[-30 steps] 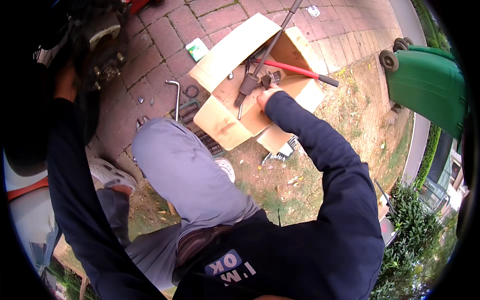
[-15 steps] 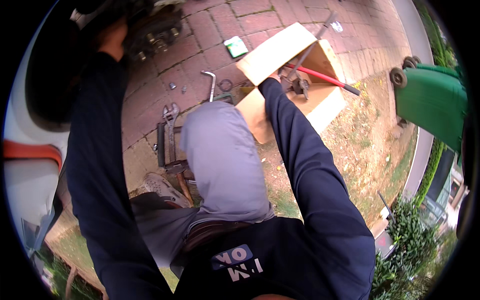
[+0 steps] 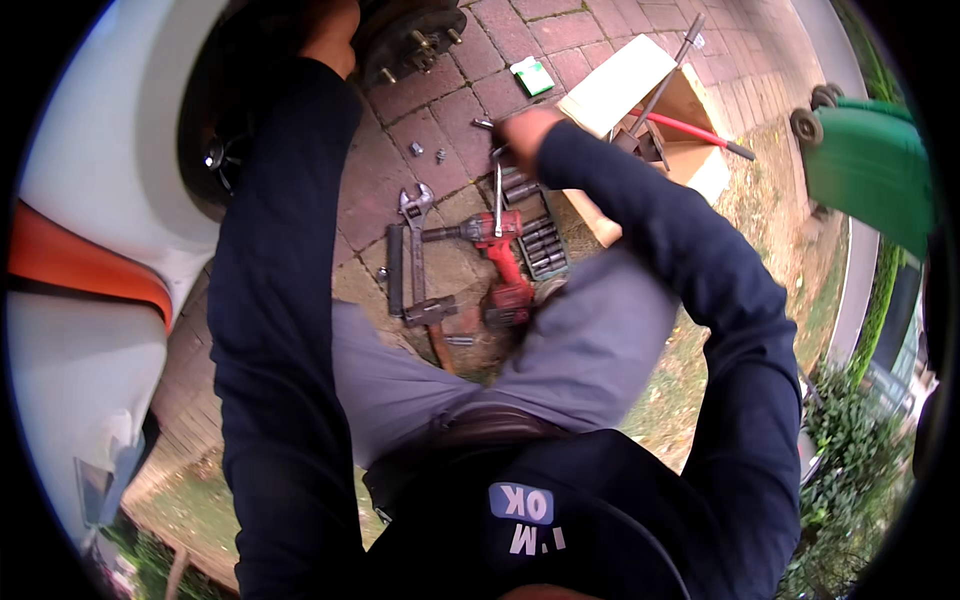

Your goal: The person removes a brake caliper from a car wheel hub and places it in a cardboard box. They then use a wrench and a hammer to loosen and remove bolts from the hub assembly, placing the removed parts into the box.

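My left hand (image 3: 335, 38) is up by the dark wheel hub (image 3: 408, 45) with its protruding studs; its fingers are lost in shadow. My right hand (image 3: 527, 135) is closed above the paving, just left of the cardboard box, and blurred. A short metal piece (image 3: 483, 123) shows at its fingers, too small to name. Below that hand lies a bent metal bar (image 3: 498, 200), across a red cordless impact wrench (image 3: 507, 262). Beside these sits a socket set (image 3: 543, 245) in its case. An adjustable wrench (image 3: 415, 235) and a hammer (image 3: 430, 312) lie further left.
The cardboard box (image 3: 618, 85) holds a red-handled tool (image 3: 690, 130) and metal parts. Loose nuts (image 3: 416, 149) and a small green-and-white packet (image 3: 532, 76) lie on the bricks. A white car body (image 3: 110, 120) stands at the left, a green wheeled bin (image 3: 868, 165) at the right.
My right hand has come out of the cardboard box and moved left over the paving. My knee has swung right, uncovering the impact wrench and socket set. My left hand stays by the hub.
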`<act>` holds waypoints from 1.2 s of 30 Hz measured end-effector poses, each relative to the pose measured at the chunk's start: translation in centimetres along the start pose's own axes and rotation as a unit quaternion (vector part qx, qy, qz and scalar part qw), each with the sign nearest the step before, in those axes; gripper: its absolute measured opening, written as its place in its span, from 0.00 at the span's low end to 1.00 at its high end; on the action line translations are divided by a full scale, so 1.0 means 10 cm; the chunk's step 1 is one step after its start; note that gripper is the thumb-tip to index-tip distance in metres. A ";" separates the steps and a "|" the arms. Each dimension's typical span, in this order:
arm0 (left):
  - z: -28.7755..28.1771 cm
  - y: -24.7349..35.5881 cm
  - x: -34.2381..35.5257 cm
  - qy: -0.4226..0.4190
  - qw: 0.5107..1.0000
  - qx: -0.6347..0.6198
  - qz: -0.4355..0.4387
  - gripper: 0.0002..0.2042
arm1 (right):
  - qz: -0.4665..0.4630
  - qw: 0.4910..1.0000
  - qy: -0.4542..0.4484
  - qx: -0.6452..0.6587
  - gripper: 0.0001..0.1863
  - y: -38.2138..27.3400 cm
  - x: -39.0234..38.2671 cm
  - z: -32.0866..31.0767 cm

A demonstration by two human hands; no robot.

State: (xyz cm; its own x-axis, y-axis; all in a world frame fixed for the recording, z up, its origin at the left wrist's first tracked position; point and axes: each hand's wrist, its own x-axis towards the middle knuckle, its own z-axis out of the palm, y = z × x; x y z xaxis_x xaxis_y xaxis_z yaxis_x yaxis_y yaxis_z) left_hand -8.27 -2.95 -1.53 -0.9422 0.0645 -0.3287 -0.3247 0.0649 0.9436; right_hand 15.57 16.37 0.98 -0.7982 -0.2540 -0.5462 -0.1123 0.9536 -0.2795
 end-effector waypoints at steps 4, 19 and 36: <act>-0.04 -0.24 0.46 -0.102 0.983 -0.112 -0.107 0.17 | 0.092 0.994 -0.047 -0.022 0.19 -0.06 0.92 1.54; -0.05 -0.28 0.36 -0.078 0.986 -0.145 -0.032 0.14 | 0.211 0.792 0.475 0.320 0.31 -0.15 0.60 0.37; -0.25 -0.22 -0.12 -0.074 0.990 -0.119 0.026 0.18 | 0.046 0.877 0.429 0.210 0.45 0.15 1.24 -1.14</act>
State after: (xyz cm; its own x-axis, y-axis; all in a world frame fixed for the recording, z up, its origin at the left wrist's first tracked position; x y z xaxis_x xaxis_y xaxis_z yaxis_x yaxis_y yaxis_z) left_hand -6.60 -5.66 -3.11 -0.9417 0.2073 -0.2649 -0.3024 -0.1772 0.9366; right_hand -1.26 16.49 2.83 -0.9642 0.2085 0.1639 0.0604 0.7744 -0.6298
